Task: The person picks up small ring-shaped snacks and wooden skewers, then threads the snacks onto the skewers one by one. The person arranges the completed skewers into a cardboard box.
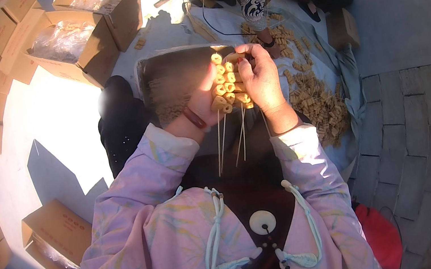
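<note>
Between my two hands is a bundle of thin wooden skewers (228,87) threaded with golden-yellow, hollow rolled pieces. Their bare stick ends point down toward my lap. My left hand (203,103) is wrapped round the bundle's left side, with its fingers mostly hidden behind it. At the right side, my right hand (261,77) has its thumb and index finger closed on the upper end of the skewers. Behind the bundle stands a shallow bin (169,52) with a pale rim, its bottom partly covered by blurred small pieces.
Loose yellow pieces (317,108) lie heaped on a pale sheet at right. Another person's hand (272,48) reaches into the far pile. Cardboard boxes (99,63) lined with clear plastic stand at far left, and another open box (59,234) at near left. Grey paving (418,139) extends at right.
</note>
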`<state>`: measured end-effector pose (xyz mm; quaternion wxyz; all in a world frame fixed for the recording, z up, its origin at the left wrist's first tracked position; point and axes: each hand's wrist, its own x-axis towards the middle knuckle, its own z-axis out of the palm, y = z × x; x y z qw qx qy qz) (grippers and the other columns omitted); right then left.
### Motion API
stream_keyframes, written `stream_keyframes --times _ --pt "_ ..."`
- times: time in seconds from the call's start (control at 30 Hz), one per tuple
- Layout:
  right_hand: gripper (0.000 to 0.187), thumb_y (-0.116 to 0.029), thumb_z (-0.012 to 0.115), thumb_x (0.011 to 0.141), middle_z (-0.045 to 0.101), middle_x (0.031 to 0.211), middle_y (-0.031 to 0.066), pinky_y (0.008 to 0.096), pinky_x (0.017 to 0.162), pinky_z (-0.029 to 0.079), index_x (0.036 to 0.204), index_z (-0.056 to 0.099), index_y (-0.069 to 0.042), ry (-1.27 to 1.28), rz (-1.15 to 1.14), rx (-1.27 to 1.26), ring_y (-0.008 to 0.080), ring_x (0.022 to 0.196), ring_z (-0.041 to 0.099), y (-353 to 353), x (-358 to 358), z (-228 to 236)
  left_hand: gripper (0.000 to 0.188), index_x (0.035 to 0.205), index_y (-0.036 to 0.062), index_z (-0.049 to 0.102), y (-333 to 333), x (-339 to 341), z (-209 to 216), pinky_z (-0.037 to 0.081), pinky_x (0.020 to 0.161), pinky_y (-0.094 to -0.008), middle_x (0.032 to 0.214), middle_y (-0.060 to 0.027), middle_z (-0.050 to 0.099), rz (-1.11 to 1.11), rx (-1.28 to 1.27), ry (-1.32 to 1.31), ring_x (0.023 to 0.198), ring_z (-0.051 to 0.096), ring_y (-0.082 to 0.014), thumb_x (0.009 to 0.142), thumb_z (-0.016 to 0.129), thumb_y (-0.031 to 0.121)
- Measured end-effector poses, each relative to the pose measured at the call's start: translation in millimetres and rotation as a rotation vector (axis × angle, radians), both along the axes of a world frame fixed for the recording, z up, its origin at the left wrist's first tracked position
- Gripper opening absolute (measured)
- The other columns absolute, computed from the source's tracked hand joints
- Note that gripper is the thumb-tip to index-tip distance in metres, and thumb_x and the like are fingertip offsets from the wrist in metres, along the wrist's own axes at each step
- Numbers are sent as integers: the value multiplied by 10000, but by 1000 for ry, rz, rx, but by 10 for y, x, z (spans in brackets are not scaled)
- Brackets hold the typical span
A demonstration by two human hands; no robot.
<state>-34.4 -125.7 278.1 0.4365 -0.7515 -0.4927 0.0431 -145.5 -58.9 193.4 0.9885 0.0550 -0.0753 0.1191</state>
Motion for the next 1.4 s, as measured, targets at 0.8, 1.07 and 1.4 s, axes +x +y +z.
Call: stream_keyframes --times 0.8,1.07,1.4 --pt "248 0 572 899 582 1087 130 323 911 470 1146 560 2 -155 -3 4 237 1022 581 -105 -53 57 497 1369 79 468 -106 -68 97 516 955 -385 1274 -89 604 57 -65 35 1132 617 -227 1010 447 422" --pt "272 24 588 816 584 1032 180 427 899 452 1086 571 4 -264 22 134 361 984 565 -66 -121 42 412 1290 88 538 -92 -43 65 492 979 -399 1209 -81 642 40 -75 13 1085 630 -224 985 519 365" --pt "266 32 596 789 625 1045 167 423 903 455 1052 595 -8 -251 -18 101 353 993 581 -59 -161 85 440 1319 80 493 -109 -37 -63 523 933 -392 1225 -97 618 39 -90 -48 1077 631 -232 1002 489 385"
